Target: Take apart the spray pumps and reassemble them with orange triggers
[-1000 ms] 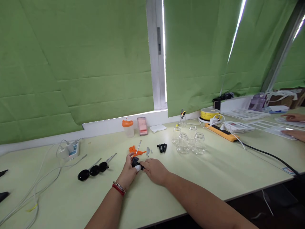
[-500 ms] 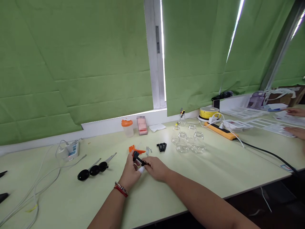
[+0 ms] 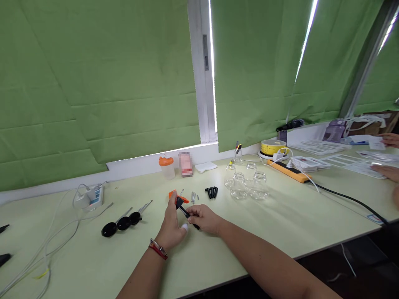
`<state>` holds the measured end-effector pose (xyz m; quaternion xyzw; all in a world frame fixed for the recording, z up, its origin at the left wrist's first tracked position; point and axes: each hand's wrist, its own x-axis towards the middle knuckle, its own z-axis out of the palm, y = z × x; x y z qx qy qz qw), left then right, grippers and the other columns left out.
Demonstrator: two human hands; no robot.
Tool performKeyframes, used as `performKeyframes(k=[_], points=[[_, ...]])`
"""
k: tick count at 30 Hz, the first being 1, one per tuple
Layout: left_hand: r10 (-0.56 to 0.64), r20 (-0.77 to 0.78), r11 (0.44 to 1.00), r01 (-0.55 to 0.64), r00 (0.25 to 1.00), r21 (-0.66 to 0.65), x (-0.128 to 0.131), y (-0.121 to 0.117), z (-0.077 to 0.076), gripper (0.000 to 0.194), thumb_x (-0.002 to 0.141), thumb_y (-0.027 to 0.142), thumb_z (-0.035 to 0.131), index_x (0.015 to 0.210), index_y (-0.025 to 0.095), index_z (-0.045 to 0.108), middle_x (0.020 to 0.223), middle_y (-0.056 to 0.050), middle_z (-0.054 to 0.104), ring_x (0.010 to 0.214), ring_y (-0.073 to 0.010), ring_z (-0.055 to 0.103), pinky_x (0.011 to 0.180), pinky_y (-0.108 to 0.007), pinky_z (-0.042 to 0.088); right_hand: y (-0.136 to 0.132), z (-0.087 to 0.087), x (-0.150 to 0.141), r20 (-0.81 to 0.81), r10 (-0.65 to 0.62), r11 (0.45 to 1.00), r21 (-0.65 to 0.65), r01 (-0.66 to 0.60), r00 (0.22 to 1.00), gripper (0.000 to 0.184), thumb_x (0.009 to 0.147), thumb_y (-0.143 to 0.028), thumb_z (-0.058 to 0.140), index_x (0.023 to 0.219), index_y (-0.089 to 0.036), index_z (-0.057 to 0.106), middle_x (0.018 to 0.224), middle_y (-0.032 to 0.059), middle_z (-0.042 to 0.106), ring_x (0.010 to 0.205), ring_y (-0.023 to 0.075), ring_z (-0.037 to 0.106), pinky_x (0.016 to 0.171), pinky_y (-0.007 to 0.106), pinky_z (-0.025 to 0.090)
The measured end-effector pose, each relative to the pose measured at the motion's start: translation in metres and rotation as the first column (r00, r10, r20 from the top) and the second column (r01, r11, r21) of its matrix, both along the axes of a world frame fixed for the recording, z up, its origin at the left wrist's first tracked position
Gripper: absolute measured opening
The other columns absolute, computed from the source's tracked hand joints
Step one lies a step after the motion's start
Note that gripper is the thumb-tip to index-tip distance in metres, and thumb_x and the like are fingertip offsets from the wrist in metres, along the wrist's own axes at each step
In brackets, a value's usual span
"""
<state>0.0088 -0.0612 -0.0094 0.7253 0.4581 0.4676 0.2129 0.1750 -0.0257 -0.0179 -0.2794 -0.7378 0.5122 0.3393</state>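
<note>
My left hand (image 3: 172, 226) holds the wide black head of a black rod-shaped piece (image 3: 184, 211), its thumb standing away from the rod. The fingers of my right hand (image 3: 204, 219) close on the rod's lower part, and a dark end sticks out below them. Its exact kind cannot be made out. Just beyond my left fingers lies an orange tool (image 3: 184, 199), partly hidden. Thin metal pins (image 3: 193, 197) and small springs (image 3: 198, 197) rest beside it. Several short black tubes (image 3: 212, 192) lie to the right.
At left are black round lids with metal rods (image 3: 124, 222), white cables (image 3: 50, 245) and a white power strip (image 3: 97, 197). Glass jars (image 3: 238, 187), an orange power strip (image 3: 288, 170) and a yellow-sided disc spindle (image 3: 273, 147) stand right. An orange-lidded cup (image 3: 167, 168) is behind. Another person's hands (image 3: 386, 170) are far right.
The black piece has tilted more steeply, its lower end now showing below my right fingers. My left hand has turned slightly, its thumb lower. At far right, the other person's hand has lifted a paper.
</note>
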Motion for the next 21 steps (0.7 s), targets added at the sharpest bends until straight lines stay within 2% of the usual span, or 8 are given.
performKeyframes(k=[3, 7, 12, 15, 17, 21], points=[[0.022, -0.044, 0.996, -0.018, 0.999, 0.090, 0.001, -0.001, 0.000, 0.099, 0.059, 0.006, 0.061, 0.141, 0.025, 0.009, 0.146, -0.012, 0.023, 0.133, -0.0299, 0.027, 0.109, -0.051, 0.019, -0.002, 0.002, 0.000, -0.044, 0.022, 0.998, -0.062, -0.025, 0.999, 0.012, 0.074, -0.022, 0.054, 0.081, -0.016, 0.061, 0.061, -0.0044, 0.045, 0.057, 0.0085, 0.038, 0.056, 0.021, 0.033], [0.033, -0.057, 0.987, -0.023, 0.998, 0.159, 0.001, -0.001, 0.003, 0.089, 0.060, 0.010, 0.062, 0.138, 0.023, 0.020, 0.142, -0.012, 0.028, 0.127, -0.0291, 0.036, 0.106, -0.048, 0.027, -0.004, 0.006, 0.000, -0.106, 0.054, 0.987, -0.142, -0.069, 0.993, 0.014, 0.071, -0.025, 0.058, 0.080, -0.014, 0.062, 0.061, -0.0039, 0.047, 0.057, 0.0086, 0.040, 0.056, 0.022, 0.033], [0.097, -0.195, 0.980, -0.060, 0.976, 0.189, -0.003, -0.001, 0.008, 0.084, 0.059, 0.019, 0.068, 0.134, 0.022, 0.030, 0.132, -0.012, 0.042, 0.123, -0.0326, 0.035, 0.102, -0.048, 0.028, -0.004, 0.007, 0.001, -0.176, 0.066, 0.966, -0.235, -0.106, 0.982, 0.019, 0.069, -0.029, 0.062, 0.080, -0.013, 0.063, 0.062, -0.0031, 0.051, 0.058, 0.0087, 0.043, 0.056, 0.022, 0.032], [0.138, -0.280, 0.977, -0.083, 0.950, 0.199, -0.003, -0.001, 0.010, 0.090, 0.055, 0.028, 0.073, 0.135, 0.022, 0.031, 0.126, -0.013, 0.047, 0.120, -0.0358, 0.038, 0.102, -0.053, 0.022, -0.003, 0.004, 0.000, -0.211, 0.070, 0.952, -0.279, -0.129, 0.975, 0.024, 0.069, -0.030, 0.063, 0.086, -0.013, 0.063, 0.063, -0.0022, 0.054, 0.057, 0.0088, 0.044, 0.056, 0.023, 0.033], [0.134, -0.310, 0.978, -0.076, 0.941, 0.194, -0.001, -0.001, 0.009, 0.098, 0.051, 0.032, 0.076, 0.137, 0.022, 0.029, 0.129, -0.015, 0.044, 0.123, -0.0381, 0.035, 0.103, -0.054, 0.019, -0.003, 0.002, -0.001, -0.228, 0.085, 0.944, -0.292, -0.151, 0.970, 0.024, 0.070, -0.030, 0.062, 0.085, -0.012, 0.063, 0.063, -0.0015, 0.056, 0.057, 0.0091, 0.046, 0.056, 0.023, 0.033], [0.081, -0.330, 0.990, -0.038, 0.941, 0.135, 0.001, 0.002, 0.001, 0.116, 0.046, 0.036, 0.079, 0.143, 0.019, 0.015, 0.143, -0.019, 0.025, 0.131, -0.0403, 0.021, 0.103, -0.054, 0.022, -0.003, -0.003, -0.003, -0.253, 0.111, 0.919, -0.341, -0.196, 0.961, 0.020, 0.070, -0.030, 0.063, 0.078, -0.012, 0.060, 0.063, 0.0003, 0.059, 0.057, 0.0106, 0.050, 0.056, 0.025, 0.036]])
